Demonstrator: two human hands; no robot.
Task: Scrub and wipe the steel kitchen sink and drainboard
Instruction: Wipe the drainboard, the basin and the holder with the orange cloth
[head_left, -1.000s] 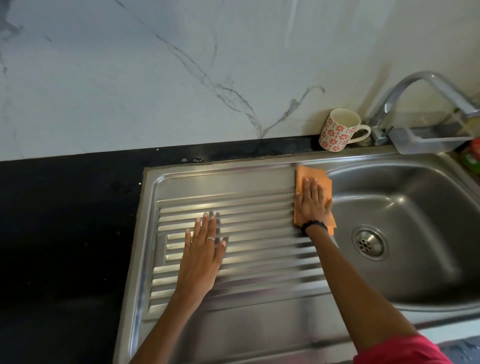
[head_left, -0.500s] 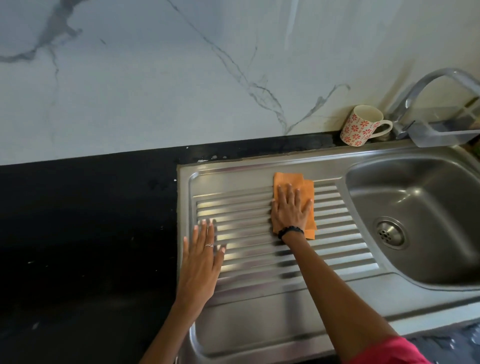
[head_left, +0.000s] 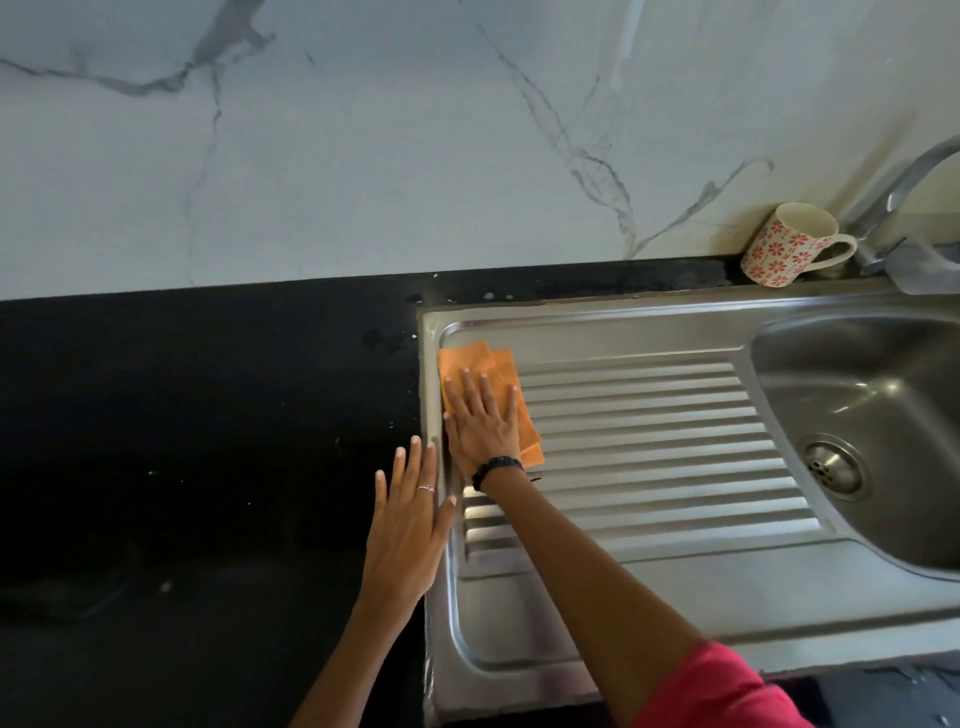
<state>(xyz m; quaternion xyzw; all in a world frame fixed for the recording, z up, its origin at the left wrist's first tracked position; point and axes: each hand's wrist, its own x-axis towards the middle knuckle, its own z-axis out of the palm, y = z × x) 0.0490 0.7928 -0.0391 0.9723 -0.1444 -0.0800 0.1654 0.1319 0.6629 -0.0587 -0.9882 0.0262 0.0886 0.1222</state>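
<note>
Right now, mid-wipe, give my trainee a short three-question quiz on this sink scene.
1. True or false: the right hand presses the orange cloth flat on the drainboard.
2. Where does the left hand rest? A) in the basin B) on the black counter beside the drainboard's left edge C) on the mug
3. Fill in: the flowered mug stands next to the ____.

Key: 1 true; 2 B; 3 tap.
</note>
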